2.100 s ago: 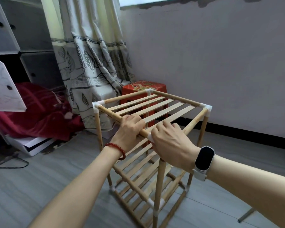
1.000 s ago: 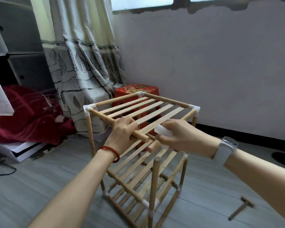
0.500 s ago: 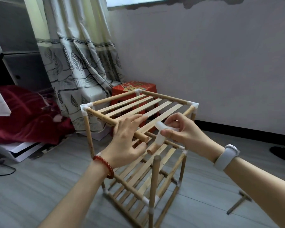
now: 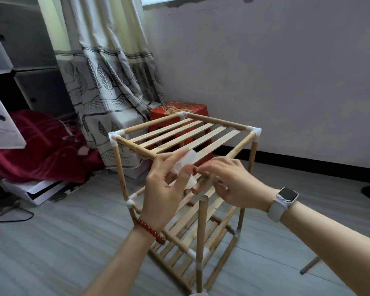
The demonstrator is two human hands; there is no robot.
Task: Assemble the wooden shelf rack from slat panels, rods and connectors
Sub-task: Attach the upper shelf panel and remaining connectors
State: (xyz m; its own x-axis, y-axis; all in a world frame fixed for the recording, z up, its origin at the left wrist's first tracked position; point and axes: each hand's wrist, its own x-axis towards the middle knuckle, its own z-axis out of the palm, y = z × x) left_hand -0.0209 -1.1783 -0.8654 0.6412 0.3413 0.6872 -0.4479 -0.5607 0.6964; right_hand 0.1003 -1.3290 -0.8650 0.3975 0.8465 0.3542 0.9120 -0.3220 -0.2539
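Note:
The wooden shelf rack [image 4: 181, 136] stands on the floor, with white connectors on three corners of its top slat panel. At the near corner the upright rod [image 4: 201, 210] ends bare, and a loose rod end [image 4: 194, 190] hangs just above it. My left hand [image 4: 165, 189] pinches a white plastic connector [image 4: 187, 160] right over that corner. My right hand [image 4: 233, 184] is beside it, its blurred fingers curled round the top panel's right side rod [image 4: 241, 144] near the loose end. Lower shelves show beneath both hands.
A red stool [image 4: 179, 110] stands behind the rack against the wall. A leaf-print curtain [image 4: 107, 82], a red blanket [image 4: 41, 150] and a cabinet [image 4: 30, 60] fill the left side. A hammer [image 4: 310, 264] lies on the grey floor at the lower right.
The white connector came off the near corner in my right hand and now sits in my left hand. My left hand let go of the front rod; my right hand moved onto the side rod.

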